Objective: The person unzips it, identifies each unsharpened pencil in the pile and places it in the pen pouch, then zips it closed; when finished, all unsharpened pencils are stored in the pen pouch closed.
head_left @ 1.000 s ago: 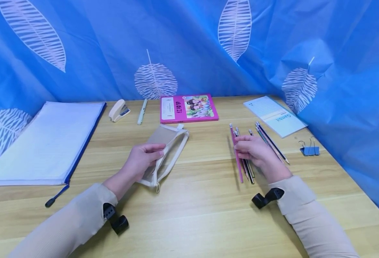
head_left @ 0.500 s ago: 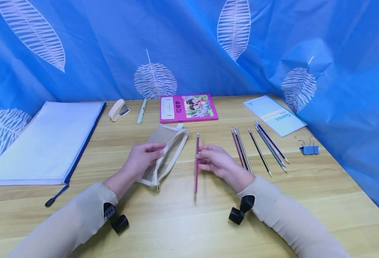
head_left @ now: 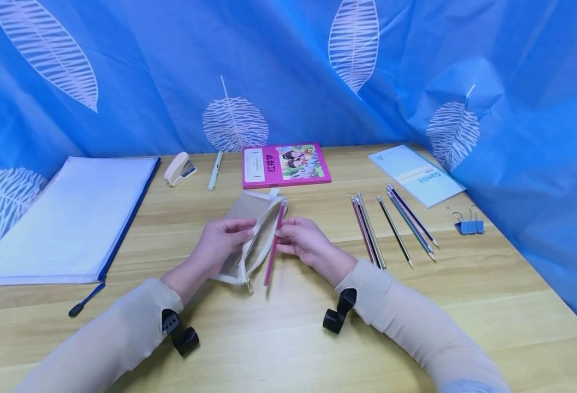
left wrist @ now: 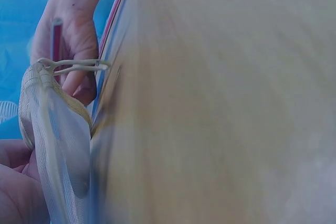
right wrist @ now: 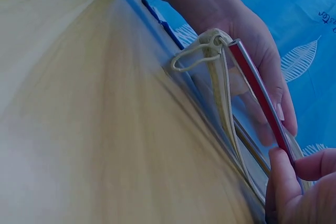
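On the left side of the desk my left hand [head_left: 219,243] pinches one edge of a white-trimmed mesh zipper pouch [head_left: 245,206]. The mouth of the pouch gapes toward the right, its zipper pull [right wrist: 197,59] hanging at the near end. My right hand [head_left: 305,240] pinches a pink-red pencil [head_left: 271,254] at mid-length between thumb and fingers. That pencil stands slanted along the pouch's right rim, eraser end away from me, and overlaps the rim in the head view. In the right wrist view its flat end is level with the pouch's zipper end.
Several pencils [head_left: 395,232] lie on the desk to the right. Beyond them are a notepad [head_left: 418,177] and a blue binder clip [head_left: 470,226]. A pink book [head_left: 288,166], a pen [head_left: 215,172] and a stapler [head_left: 180,170] line the back; a white document folder [head_left: 72,218] lies left.
My right hand has lifted the pink-red pencil from the pencil group and carried it left to the pouch. My left hand has stayed nearly still, holding the pouch edge.
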`<state>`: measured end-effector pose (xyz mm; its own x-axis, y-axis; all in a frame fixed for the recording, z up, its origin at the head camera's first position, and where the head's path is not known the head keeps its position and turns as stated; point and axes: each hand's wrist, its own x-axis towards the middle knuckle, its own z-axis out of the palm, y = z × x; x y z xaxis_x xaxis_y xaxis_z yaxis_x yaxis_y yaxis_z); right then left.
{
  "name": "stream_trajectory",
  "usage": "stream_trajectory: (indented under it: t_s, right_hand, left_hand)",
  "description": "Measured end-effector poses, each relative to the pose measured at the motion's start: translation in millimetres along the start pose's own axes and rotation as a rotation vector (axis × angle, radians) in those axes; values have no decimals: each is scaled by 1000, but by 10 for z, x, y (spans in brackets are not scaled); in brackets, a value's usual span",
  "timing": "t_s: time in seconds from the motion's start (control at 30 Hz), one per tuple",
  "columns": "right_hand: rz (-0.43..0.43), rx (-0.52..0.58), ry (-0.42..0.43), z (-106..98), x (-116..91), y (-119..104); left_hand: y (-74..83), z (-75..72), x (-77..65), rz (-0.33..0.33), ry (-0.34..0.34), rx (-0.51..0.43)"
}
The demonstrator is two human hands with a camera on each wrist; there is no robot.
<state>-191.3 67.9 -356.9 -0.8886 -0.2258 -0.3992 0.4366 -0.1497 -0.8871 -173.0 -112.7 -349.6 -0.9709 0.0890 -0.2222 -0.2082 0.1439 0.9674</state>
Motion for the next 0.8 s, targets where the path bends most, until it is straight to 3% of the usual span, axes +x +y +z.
stream_trajectory:
  t_s: [0.37,0.8]
  right_hand:
    - [-10,38,36,136,91,-10]
    - [30,67,42,154,131,-57]
  left_hand:
    - [3,54,8,11,-21,-2]
    - [-4,75,2,45,-49,19]
